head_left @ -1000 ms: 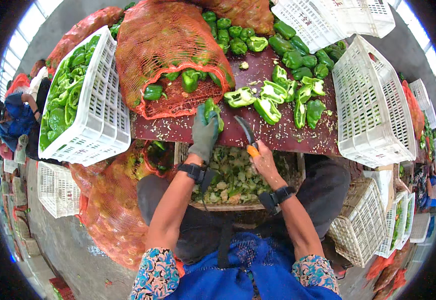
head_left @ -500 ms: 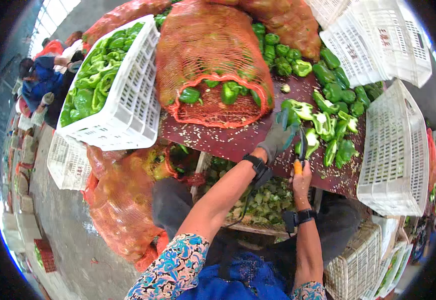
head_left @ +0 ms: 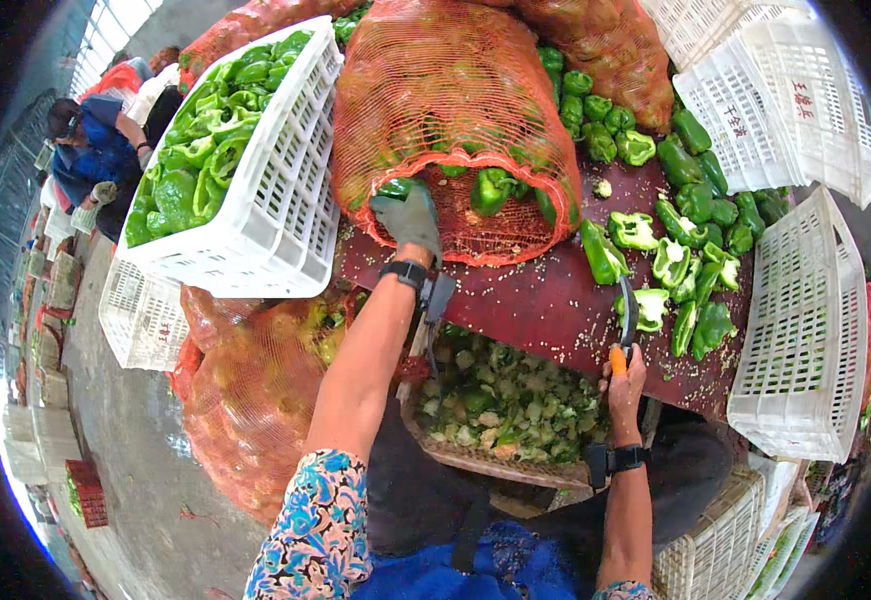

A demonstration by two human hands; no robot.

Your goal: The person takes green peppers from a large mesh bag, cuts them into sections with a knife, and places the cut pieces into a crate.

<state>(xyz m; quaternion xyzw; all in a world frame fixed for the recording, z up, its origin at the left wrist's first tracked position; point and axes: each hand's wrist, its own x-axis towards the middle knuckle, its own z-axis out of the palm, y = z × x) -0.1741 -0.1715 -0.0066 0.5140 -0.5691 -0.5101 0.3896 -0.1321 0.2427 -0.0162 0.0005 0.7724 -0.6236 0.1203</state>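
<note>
My left hand (head_left: pixel 411 218), in a grey-green glove, reaches into the mouth of an orange mesh sack (head_left: pixel 451 90). Its fingers close round a green bell pepper (head_left: pixel 396 187) at the sack's left rim. A second whole pepper (head_left: pixel 493 190) lies deeper in the opening. Bare, my right hand (head_left: pixel 624 385) grips a knife by its orange handle (head_left: pixel 618 361), the dark curved blade (head_left: pixel 629 305) pointing away from me. Beside that blade, cut pepper halves (head_left: pixel 671 262) and a long pepper piece (head_left: pixel 604 255) rest on the dark red board (head_left: pixel 526 310).
A white crate (head_left: pixel 266 235) heaped with peppers stands left; white crates (head_left: pixel 796 330) flank the board's right. Whole peppers (head_left: pixel 691 165) lie farther back. Below the board, a bin holds pepper cores (head_left: pixel 516 400). A full mesh sack (head_left: pixel 256 400) sits lower left. Another person (head_left: pixel 91 145) works far left.
My left hand has moved from the cut peppers by the knife leftward to the sack's mouth and taken hold of a pepper there. The knife stays in my right hand, now slightly lower.
</note>
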